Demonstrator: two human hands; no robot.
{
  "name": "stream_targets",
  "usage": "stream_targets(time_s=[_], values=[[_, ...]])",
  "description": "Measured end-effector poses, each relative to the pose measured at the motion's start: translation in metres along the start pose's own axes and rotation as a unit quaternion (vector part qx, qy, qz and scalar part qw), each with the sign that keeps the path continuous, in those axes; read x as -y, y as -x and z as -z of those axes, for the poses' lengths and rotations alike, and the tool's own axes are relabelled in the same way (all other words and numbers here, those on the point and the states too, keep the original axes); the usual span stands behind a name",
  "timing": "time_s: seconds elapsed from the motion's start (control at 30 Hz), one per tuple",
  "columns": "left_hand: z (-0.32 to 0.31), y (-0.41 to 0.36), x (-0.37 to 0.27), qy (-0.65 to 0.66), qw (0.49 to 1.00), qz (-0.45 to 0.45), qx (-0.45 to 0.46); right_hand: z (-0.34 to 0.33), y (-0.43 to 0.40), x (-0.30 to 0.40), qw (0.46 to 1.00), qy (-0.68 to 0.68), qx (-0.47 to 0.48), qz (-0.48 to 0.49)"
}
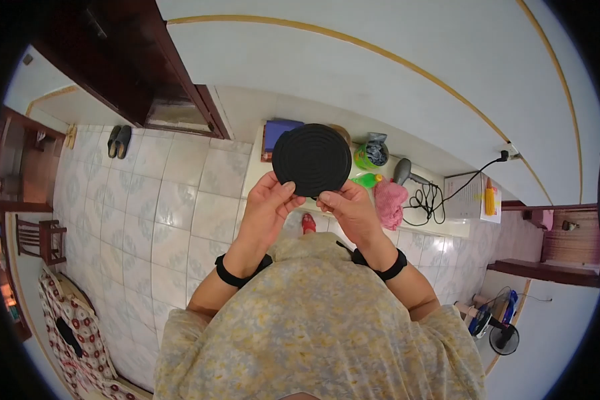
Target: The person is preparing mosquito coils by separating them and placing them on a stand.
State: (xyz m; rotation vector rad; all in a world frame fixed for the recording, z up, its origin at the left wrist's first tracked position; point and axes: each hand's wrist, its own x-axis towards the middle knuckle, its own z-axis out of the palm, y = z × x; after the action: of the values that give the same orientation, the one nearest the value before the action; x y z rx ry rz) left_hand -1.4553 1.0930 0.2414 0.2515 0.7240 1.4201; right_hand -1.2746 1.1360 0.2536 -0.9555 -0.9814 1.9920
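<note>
A round black disc with concentric ridges is held up before me by its near edge. My left hand pinches its lower left rim between thumb and fingers. At the lower right rim, my right hand grips it the same way. The disc hides part of a low white table behind it. Past my right hand on that table are a crumpled pink cloth and a green bottle with a yellow cap. Each of my wrists wears a black band.
A blue box, a green tub of dark contents, a grey hair dryer with coiled cord and a white carton line the wall. A black plug sits in a socket. Dark slippers lie on the tiled floor.
</note>
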Motion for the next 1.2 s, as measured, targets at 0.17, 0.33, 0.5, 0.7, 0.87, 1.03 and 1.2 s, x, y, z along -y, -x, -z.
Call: stream_targets(time_s=[0.17, 0.33, 0.5, 0.7, 0.87, 1.03, 1.2], values=[[-0.002, -0.001, 0.006, 0.011, 0.999, 0.009, 0.031, 0.001, 0.009, 0.007, 0.998, 0.055, -0.029, 0.024], [-0.013, -0.002, 0.003, 0.041, 0.997, 0.015, 0.058, 0.000, 0.015, 0.015, 0.996, 0.080, -0.014, 0.030], [-0.001, -0.007, 0.008, 0.092, 0.993, 0.060, 0.046, 0.008, 0.019, 0.016, 0.993, 0.118, 0.020, -0.016], [-0.002, 0.000, 0.008, 0.067, 0.997, 0.039, 0.018, 0.012, 0.015, 0.012, 0.998, 0.042, 0.035, 0.032], [0.003, 0.002, 0.005, 0.021, 0.998, 0.044, 0.027, 0.021, 0.017, 0.015, 0.998, -0.042, 0.050, -0.015], [0.015, 0.000, 0.005, 0.019, 0.998, 0.054, -0.006, 0.013, 0.017, 0.014, 0.996, -0.083, 0.035, -0.023], [0.015, 0.002, 0.005, 0.016, 0.999, 0.036, -0.008, 0.023, 0.015, 0.008, 0.995, -0.092, 0.034, -0.031]])
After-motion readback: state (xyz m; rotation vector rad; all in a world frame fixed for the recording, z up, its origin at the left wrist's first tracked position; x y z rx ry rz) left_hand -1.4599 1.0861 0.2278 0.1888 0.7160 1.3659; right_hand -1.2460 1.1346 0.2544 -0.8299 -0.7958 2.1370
